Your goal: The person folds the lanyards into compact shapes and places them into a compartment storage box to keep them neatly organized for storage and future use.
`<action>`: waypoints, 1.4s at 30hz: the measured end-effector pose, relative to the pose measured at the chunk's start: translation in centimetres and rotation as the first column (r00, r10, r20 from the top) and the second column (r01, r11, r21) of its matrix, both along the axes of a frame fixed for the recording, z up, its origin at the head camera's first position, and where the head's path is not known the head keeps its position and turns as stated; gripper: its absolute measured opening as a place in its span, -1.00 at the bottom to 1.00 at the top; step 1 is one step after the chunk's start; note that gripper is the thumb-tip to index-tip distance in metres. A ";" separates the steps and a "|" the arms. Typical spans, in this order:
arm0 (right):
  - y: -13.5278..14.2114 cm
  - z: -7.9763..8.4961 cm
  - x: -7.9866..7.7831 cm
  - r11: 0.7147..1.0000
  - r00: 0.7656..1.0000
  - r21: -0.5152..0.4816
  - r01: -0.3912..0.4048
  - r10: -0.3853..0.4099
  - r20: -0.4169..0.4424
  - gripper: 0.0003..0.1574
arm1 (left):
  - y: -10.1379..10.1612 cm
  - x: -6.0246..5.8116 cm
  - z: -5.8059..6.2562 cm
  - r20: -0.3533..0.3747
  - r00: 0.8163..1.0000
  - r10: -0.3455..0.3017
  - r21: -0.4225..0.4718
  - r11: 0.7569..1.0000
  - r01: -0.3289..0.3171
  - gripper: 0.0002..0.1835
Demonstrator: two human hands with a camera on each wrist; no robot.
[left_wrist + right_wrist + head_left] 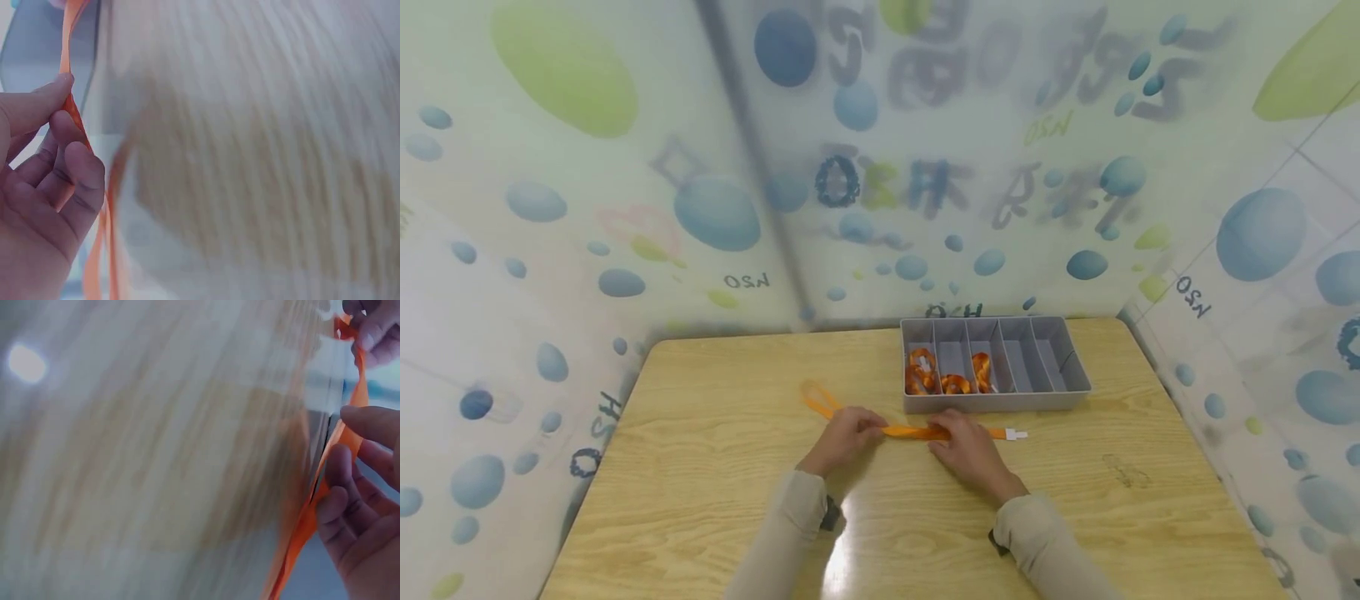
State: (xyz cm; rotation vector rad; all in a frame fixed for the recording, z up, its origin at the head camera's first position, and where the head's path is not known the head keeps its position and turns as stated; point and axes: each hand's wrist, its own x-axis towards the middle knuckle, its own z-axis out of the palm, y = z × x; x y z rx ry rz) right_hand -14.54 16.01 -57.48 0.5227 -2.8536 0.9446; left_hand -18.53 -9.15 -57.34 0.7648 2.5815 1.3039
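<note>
An orange lanyard [910, 432] with a white plastic clip [1016, 434] at its right end stretches sideways just in front of the grey tray. My left hand [850, 433] pinches it left of the middle; beyond that hand, a loop trails up and left. Nearer the clip, my right hand [966, 450] holds the strap between thumb and fingers. In the left wrist view, the strap [67, 37] passes between the left thumb and index finger. The right wrist view has the strap [306, 525] running through the right hand's [369, 506] fingers.
The grey divided tray [992, 404] stands at the back of the wooden table [715, 483], against a patterned backdrop [865, 275]. Bundled orange lanyards [921, 371] lie in its three left compartments. Printed side walls flank the table.
</note>
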 end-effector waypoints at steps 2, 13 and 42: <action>-0.3 0.2 0.1 1.000 0.999 0.000 -0.022 0.022 -0.037 -0.57 | 0.3 0.1 0.3 0.022 1.000 -0.006 0.022 1.000 0.005 -0.88; -1.8 1.5 0.3 0.999 0.996 -0.037 -0.013 0.009 -0.088 -0.57 | 1.8 0.5 2.4 0.027 0.999 -0.032 0.074 0.997 0.030 -0.87; -1.7 5.1 0.2 0.976 0.972 -0.220 0.003 -0.054 -0.229 -0.85 | 3.5 1.9 5.6 0.151 0.986 -0.072 0.199 0.979 0.041 -0.86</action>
